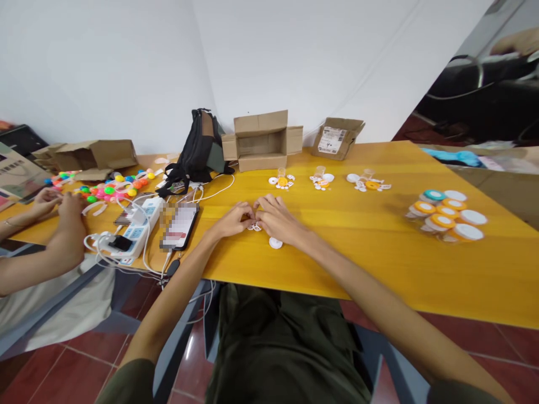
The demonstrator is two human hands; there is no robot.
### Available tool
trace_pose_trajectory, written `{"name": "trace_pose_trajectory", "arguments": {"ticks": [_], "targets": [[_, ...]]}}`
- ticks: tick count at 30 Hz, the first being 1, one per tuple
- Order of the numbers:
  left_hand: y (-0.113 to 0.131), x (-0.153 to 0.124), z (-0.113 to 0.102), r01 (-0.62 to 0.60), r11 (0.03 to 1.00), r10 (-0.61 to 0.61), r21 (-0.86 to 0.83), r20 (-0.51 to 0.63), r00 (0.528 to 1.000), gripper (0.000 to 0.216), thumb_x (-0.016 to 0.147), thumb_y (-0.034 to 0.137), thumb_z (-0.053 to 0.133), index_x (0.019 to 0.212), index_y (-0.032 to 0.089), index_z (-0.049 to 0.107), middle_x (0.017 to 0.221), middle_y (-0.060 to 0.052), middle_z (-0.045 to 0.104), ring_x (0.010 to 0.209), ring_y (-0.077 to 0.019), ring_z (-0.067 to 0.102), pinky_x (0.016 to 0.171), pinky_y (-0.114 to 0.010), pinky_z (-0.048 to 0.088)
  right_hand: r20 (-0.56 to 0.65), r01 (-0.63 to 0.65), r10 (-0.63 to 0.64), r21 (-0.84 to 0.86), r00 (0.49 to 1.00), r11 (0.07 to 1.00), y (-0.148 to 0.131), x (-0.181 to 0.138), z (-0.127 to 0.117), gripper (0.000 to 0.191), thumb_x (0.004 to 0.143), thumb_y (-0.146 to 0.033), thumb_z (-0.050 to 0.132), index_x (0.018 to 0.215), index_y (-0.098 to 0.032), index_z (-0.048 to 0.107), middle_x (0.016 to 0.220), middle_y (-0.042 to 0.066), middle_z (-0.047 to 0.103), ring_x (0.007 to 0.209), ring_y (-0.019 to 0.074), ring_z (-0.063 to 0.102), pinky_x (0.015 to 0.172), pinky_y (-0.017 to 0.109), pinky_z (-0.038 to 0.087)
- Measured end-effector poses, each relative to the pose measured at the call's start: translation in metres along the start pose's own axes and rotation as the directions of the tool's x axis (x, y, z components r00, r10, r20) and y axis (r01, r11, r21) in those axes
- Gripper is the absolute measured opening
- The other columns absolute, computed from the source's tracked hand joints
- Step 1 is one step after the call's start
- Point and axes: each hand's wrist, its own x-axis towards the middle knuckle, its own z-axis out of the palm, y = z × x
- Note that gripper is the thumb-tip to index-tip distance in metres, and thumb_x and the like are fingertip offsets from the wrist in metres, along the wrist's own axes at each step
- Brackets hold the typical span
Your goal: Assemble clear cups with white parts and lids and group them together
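Dark green clothing (290,336): nearest the camera, below the table edge.
Left hand (236,219): fingers curled toward the thumb; whether they pinch anything, I cannot tell.
Right hand (274,217): arched, fingertips close against the left's; its grip is hidden too.
White cut-out pieces (254,227): on the yellow table (236,259), directly under the fingertips.
White disc (275,243): flat on the table, just beside the right wrist.
Step in hand: seemingly, working the small pieces by fingertip.
Next move: probably calls for a fine two-handed pinch, leaving the disc within reach.
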Motion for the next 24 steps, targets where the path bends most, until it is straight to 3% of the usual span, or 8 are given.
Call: {"name": "trace_pose_trajectory", "arguments": {"ticks": [16,24], "targets": [[-0.003,-0.001,-0.001,-0.028,0.997,0.028,-0.069,-0.001,1.000,0.018,0.096,0.024,0.052,0.078,0.020,0.053,0.087,-0.002,0.054,0.092,-0.0194,0.053,0.096,-0.037,0.045,0.028,0.003,-0.003,-0.018,1.000,1.000,0.001,-0.006,-0.002,0.016,0.092,-0.010,0.061,0.091,-0.018,0.074,0.118,0.015,0.064,0.110,0.0300,0.049,0.087,0.043,0.040],[0.009,-0.002,-0.002,-0.001,0.986,0.004,-0.165,0.017,1.000,0.032,0.099,0.047,0.050,0.080,0.021,0.052,0.083,-0.001,0.052,0.087,-0.0193,0.052,0.091,-0.035,0.044,0.018,0.026,-0.026,-0.043,1.000,0.999,0.004,-0.026,-0.008,0.018,0.094,-0.011,0.060,0.085,-0.018,0.074,0.121,0.015,0.064,0.115,0.0297,0.049,0.090,0.044,0.042]]}}
